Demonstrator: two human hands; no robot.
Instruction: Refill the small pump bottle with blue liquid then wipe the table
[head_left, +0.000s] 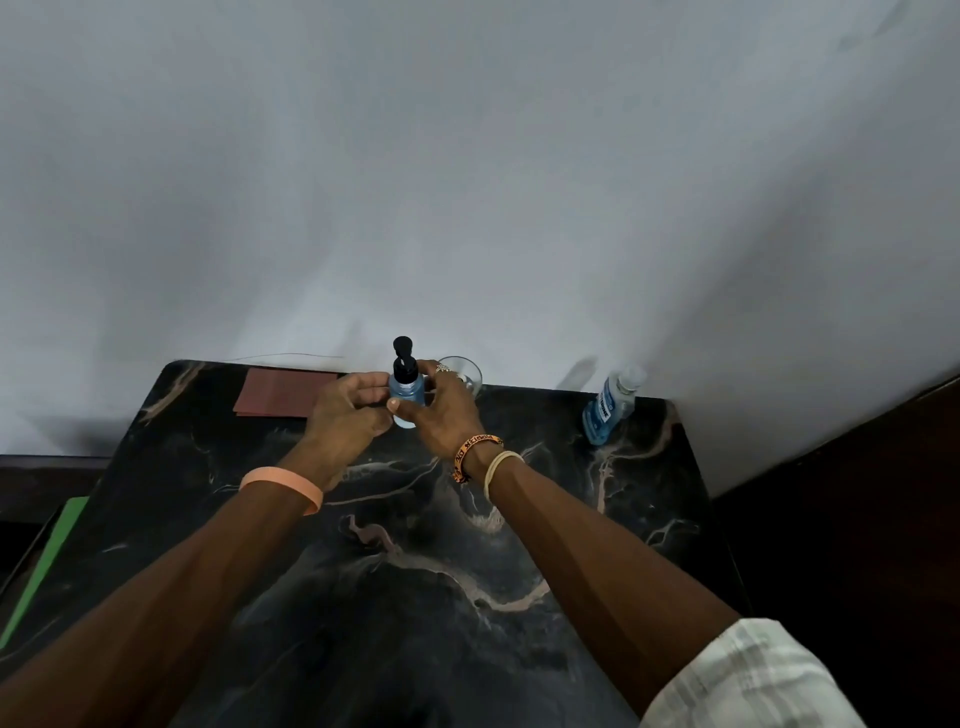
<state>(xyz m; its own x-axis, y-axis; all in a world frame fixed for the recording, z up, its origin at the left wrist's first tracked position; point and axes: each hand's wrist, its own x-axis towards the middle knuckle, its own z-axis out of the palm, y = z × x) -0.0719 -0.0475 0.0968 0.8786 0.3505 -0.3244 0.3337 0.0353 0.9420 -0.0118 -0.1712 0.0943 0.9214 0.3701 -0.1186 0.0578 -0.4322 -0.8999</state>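
my right hand (447, 410) pinches the small pump bottle (407, 389) at the far middle of the table (363, 597), thumb near side, fingers behind, while my left hand (345, 410) curls beside it, contact unclear. i'd hold it upright and check the black pump sits tight. dark marbled top by a pale wall; reddish cloth (283, 392) far left, glass (465, 374) behind, big blue bottle (610, 408) far right.

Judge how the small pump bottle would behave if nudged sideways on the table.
The small pump bottle looks tall and narrow with a black pump on top, so it would probably tip rather than slide. Its blue fill may steady it somewhat. The dark table looks glossy, so it might skid.
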